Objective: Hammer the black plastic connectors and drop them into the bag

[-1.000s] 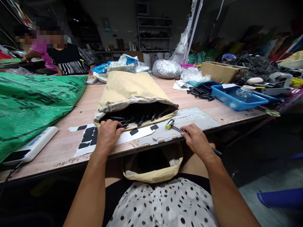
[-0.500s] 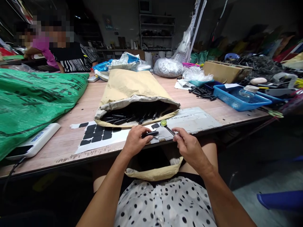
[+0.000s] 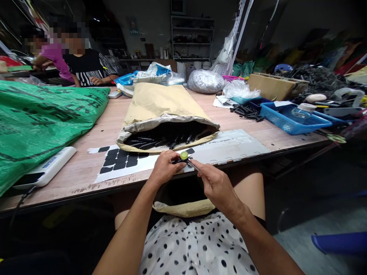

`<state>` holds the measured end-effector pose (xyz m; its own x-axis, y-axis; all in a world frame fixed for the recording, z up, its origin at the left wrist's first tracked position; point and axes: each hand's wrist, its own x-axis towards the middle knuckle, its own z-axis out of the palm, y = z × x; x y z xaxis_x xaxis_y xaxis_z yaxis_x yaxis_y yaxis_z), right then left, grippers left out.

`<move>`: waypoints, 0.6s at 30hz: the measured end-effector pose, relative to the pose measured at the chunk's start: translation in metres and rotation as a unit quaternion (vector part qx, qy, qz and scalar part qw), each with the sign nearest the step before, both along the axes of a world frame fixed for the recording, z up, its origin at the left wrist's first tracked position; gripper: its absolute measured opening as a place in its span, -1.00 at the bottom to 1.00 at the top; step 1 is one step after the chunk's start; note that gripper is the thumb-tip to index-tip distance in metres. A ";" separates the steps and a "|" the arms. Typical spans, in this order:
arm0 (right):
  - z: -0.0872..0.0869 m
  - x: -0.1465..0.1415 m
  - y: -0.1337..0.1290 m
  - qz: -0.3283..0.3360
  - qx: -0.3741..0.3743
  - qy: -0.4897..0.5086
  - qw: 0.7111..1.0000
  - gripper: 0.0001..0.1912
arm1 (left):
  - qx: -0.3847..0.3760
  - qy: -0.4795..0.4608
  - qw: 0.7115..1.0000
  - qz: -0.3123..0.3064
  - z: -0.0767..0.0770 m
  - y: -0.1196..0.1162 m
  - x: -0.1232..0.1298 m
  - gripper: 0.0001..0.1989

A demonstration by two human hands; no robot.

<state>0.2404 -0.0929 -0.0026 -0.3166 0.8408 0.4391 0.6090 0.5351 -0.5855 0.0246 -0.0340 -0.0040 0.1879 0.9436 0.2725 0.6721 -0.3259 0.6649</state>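
Note:
My left hand is closed on a slim black tube-like piece at the table's front edge. Pinched in my right hand is a small metal-handled tool with a round yellow-green head. That head lies over the tip of the black piece, hiding part of it; whether they touch I cannot tell. Just beyond my hands, a tan paper sack lies on its side, its mouth towards me, with several black pieces inside. Below my hands, another tan sack gapes on my lap, dark inside.
A white sheet with black stickers and a grey board line the front edge. Left are a green woven bag and a white device. Right are loose black parts and a blue basket. Two people sit far left.
My right hand has moved left, bringing the tool's yellow-green head from beside the black piece to over its tip. The left hand keeps its hold almost in place.

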 end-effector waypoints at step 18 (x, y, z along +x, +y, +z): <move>-0.003 0.026 0.014 -0.100 0.041 0.029 0.994 -0.54 | -0.028 -0.033 0.999 0.012 0.000 0.000 0.001 -0.82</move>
